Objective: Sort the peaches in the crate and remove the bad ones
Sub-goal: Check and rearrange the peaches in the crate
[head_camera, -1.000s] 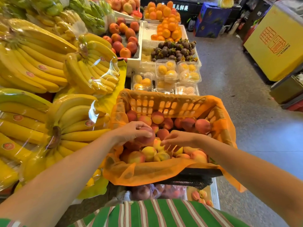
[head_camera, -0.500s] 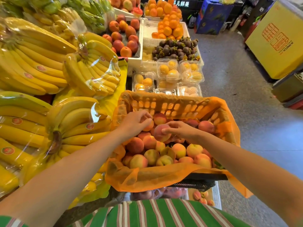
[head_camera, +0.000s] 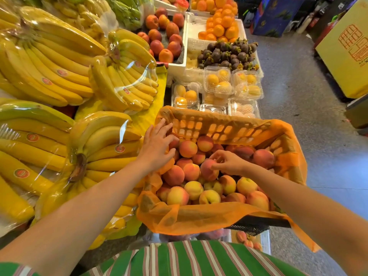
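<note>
Here, a head-worn view looks down on a plastic crate [head_camera: 219, 127] at the middle of the frame, lined with orange mesh [head_camera: 199, 218] and heaped with peaches [head_camera: 191, 188]. The left hand [head_camera: 157, 144] lies at the crate's ten o'clock corner, fingers spread and fairly straight over the peaches and against the mesh. Whatever is under its palm is hidden. The right hand [head_camera: 229, 163], at the heap's centre, pinches a reddish peach [head_camera: 208, 170] with curled fingertips, and that peach touches its neighbours. The mesh covers the crate's near rim, and what carries the crate cannot be made out. Both forearms run off the bottom edge, above a green striped garment [head_camera: 199, 259]. At nine o'clock, wrapped bananas [head_camera: 59, 62] cover the surface and are cut off by the left edge. At twelve o'clock stand clear boxes [head_camera: 218, 80] of yellow fruit, then dark mangosteens [head_camera: 227, 53], oranges [head_camera: 221, 24] and a tray of red fruit [head_camera: 165, 36]. From one to three o'clock lie grey floor [head_camera: 298, 96], a blue carton [head_camera: 276, 14] and a yellow box [head_camera: 346, 48] with red print, cut off by the right edge.
</note>
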{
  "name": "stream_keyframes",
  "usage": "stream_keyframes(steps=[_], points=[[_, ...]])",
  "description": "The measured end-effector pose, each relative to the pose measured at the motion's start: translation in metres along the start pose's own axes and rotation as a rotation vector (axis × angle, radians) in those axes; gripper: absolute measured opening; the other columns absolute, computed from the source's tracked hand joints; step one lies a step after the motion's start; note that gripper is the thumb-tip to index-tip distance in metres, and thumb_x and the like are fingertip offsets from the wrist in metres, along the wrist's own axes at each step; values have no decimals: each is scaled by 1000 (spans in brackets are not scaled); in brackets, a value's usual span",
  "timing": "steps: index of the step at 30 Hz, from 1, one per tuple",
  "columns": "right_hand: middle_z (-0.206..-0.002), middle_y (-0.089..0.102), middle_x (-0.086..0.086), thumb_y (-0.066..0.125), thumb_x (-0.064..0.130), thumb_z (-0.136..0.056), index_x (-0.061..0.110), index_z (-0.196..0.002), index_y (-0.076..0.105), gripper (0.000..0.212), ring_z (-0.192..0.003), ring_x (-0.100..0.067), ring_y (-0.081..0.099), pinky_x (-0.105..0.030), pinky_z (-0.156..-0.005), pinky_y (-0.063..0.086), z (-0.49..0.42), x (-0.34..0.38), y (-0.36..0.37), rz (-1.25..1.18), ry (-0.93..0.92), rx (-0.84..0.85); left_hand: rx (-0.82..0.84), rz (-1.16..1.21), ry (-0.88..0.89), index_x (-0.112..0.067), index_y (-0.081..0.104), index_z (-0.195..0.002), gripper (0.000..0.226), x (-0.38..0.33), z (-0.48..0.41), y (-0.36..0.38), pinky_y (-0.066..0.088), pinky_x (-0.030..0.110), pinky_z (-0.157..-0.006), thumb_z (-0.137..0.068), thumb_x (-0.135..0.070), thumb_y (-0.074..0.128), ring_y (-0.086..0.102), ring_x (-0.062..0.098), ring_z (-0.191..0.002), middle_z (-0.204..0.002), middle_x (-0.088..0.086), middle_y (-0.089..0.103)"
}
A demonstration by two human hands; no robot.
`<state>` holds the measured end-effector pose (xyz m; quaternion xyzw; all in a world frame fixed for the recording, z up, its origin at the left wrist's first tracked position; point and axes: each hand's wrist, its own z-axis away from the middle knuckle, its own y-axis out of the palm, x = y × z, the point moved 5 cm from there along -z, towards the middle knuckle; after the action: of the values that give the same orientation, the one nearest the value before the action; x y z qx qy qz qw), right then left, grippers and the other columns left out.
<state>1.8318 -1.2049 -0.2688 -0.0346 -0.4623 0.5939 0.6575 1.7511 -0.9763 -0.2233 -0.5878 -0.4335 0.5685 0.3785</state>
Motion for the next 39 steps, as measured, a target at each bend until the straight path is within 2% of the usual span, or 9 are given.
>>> stream_keyframes(steps=[3,7,14,17,21,25,28,32,39], points=[[-112,58,-1,64,31,-91,16,-122,58,36,-102,-19,59,-36,-90,51,-5,0,0,-45,2,-58,-5,26,-4,-29,62,-113,25,1,-1,1,-1,45,-118,-89,-32,59,2,20,-149,-157,1,27],[-117,56,0,75,30,-83,14,-129,50,55,-111,-20,55,-34,-92,49,-2,0,-3,-111,-2,-71,-5,21,-5,-29,62,-112,24,1,-1,1,-2,44,-118,-89,-32,58,1,20,-149,-157,0,27],[-112,66,-3,71,21,-87,12,-123,59,39,-105,-18,62,-34,-90,52,-4,7,-2,-45,-85,-174,13,-16,-22,-29,63,-112,24,-1,-2,0,0,45,-118,-88,-31,58,3,21,-149,-156,1,28],[-115,66,0,68,21,-88,14,-121,63,34,-106,-14,61,-28,-89,50,4,7,-14,-28,-107,-136,-27,-48,3,-28,65,-111,25,-11,-9,-4,3,47,-118,-86,-27,59,13,24,-147,-150,3,38],[-115,66,-1,70,18,-86,16,-117,65,32,-106,-15,61,-34,-92,51,25,-9,-48,132,-145,-266,-44,-30,158,-23,68,-107,25,-40,-28,-1,20,43,-109,-83,-24,60,37,26,-134,-125,1,60],[-114,60,-1,66,25,-81,21,-119,61,38,-106,-22,56,-36,-85,48,48,-32,-83,557,-151,-392,107,42,311,-21,66,-114,30,-77,-48,20,34,42,-100,-84,-26,61,47,26,-124,-116,2,65],[-119,55,-11,60,32,-85,17,-129,50,48,-108,-31,53,-39,-84,46,56,-56,-90,850,55,-270,333,-53,361,-26,56,-129,42,-93,-56,50,33,38,-100,-88,-38,56,42,23,-127,-130,1,56],[-118,50,-15,54,20,-90,11,-130,44,42,-108,-33,51,-39,-83,43,55,-61,-89,935,87,-230,527,-97,341,-25,50,-135,44,-97,-55,72,39,39,-95,-94,-41,49,45,28,-120,-130,5,52],[-120,47,-14,61,26,-86,11,-125,47,44,-105,-32,51,-37,-84,45,47,-63,-92,914,55,-216,567,85,282,-26,55,-127,36,-96,-63,76,42,42,-94,-92,-34,54,47,26,-114,-122,4,56]])
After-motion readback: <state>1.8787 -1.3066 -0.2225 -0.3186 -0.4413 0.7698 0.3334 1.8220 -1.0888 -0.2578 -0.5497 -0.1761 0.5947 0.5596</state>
